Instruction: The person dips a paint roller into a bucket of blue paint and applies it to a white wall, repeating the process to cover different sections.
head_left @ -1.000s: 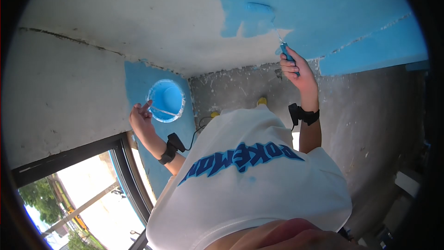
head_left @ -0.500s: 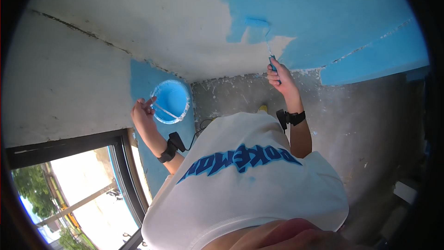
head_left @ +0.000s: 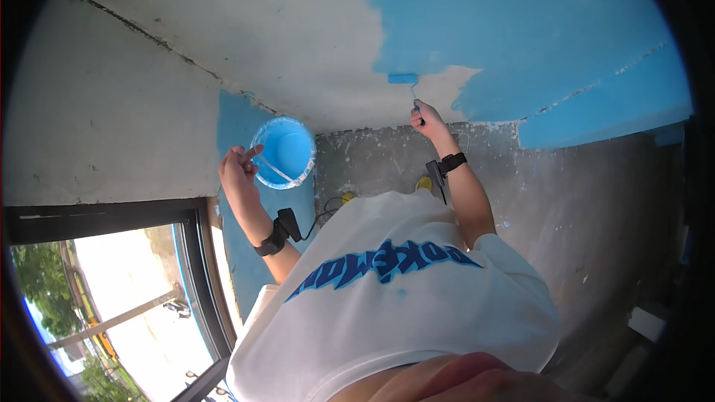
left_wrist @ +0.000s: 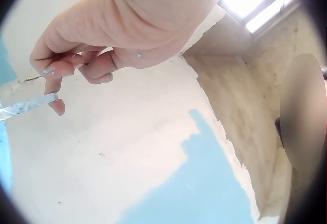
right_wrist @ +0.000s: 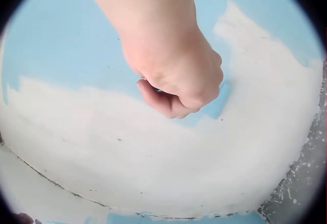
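My right hand (head_left: 432, 120) grips the handle of a small paint roller, with the thumb folded over it in the right wrist view. The blue roller sleeve (head_left: 403, 79) lies against the wall (head_left: 320, 45) at the lower edge of the blue paint. Most of the handle is hidden by the fingers. On the other side, my left hand (head_left: 238, 165) holds a paint bucket (head_left: 310, 158) by its whitish, paint-flecked handle (left_wrist: 28, 105). One finger hooks through the handle, and the other fingers are bent. Blue covers the bucket's inside, and its rim is splattered white.
A cracked seam (head_left: 149, 36) runs along the wall's left part. A dark-framed window (head_left: 195, 253) is at lower left. The grey floor (head_left: 536, 201) has paint specks, with yellow shoes (head_left: 424, 183) below the shirt. A black cable (head_left: 320, 217) hangs by the left wrist.
My right hand has drawn the roller down the wall toward the body, from inside the blue area to its lower edge. The left hand keeps holding the bucket; the head view has shifted slightly.
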The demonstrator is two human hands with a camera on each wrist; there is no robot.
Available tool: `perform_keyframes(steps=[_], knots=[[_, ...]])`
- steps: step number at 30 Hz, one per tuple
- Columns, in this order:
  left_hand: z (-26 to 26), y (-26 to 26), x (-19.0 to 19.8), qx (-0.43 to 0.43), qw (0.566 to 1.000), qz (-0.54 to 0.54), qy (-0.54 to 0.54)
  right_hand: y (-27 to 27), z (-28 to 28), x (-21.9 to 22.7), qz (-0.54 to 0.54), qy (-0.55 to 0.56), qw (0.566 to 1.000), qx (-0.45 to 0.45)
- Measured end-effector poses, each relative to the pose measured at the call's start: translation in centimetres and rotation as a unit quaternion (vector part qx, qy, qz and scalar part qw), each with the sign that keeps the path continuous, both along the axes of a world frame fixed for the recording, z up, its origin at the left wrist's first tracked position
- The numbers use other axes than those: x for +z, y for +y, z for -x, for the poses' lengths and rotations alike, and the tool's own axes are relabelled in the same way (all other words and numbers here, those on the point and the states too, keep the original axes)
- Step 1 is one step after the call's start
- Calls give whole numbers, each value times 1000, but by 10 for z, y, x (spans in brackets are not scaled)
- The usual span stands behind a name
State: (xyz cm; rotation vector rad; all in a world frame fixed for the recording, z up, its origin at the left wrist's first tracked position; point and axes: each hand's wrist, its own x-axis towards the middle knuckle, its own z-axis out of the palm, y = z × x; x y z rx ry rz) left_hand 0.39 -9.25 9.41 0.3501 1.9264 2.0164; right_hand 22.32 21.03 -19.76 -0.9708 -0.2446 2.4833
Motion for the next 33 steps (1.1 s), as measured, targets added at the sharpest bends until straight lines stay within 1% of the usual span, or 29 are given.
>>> perform_keyframes(steps=[2, 5, 7, 11, 12, 14, 16, 17, 19, 20, 22, 23, 24, 25, 26, 27, 28, 30, 32, 33], knots=[[3, 1, -3, 3, 1000, 4, -1, 1, -10, 16, -7, -9, 1000, -7], [7, -3, -8, -15, 1000, 13, -1, 3, -45, 44, -6, -5, 1000, 0], [4, 3, -5, -19, 1000, 15, 3, 6, -66, 65, -32, 56, 998, 9], [22, 5, -21, -43, 999, 29, -10, -1, -101, 127, -34, 89, 995, -19], [25, 6, -24, -36, 999, 24, -14, -4, -108, 141, -37, 99, 994, -24], [30, 10, -28, -32, 999, 20, -17, -9, -114, 157, -40, 110, 993, -32], [32, 11, -30, -15, 998, 39, -42, -11, -116, 165, -47, 107, 992, -43], [30, 12, -32, -13, 998, 38, -40, -11, -116, 164, -47, 108, 992, -41], [27, 11, -36, -11, 999, 47, -25, -12, -105, 152, -55, 30, 997, -48], [27, 11, -36, -6, 999, 44, -24, -8, -98, 138, -57, 31, 997, -43], [28, 11, -41, 3, 998, 47, -31, 2, -75, 92, -42, 16, 997, -62], [25, 11, -39, 9, 998, 44, -33, 7, -62, 72, -45, 15, 997, -55], [19, 14, -34, -2, 999, 35, -22, 15, -50, 53, -44, -10, 997, -64], [15, 16, -29, -12, 1000, 25, -11, 19, -40, 37, -45, -35, 996, -72], [14, 18, -25, -4, 1000, 20, -13, 21, -33, 26, -50, -36, 996, -64], [13, 19, -21, -4, 1000, 29, -5, 24, -29, 16, -39, -64, 996, -57], [13, 19, -21, -4, 999, 38, 2, 26, -25, 9, -28, -92, 994, -52], [14, 17, -22, -1, 999, 36, -5, 27, -31, 4, -30, -83, 995, -48], [17, 16, -24, -8, 999, 45, -13, 26, -47, 10, -19, -20, 997, -70], [18, 16, -26, -12, 999, 47, -12, 28, -58, 16, -13, -23, 997, -74]])
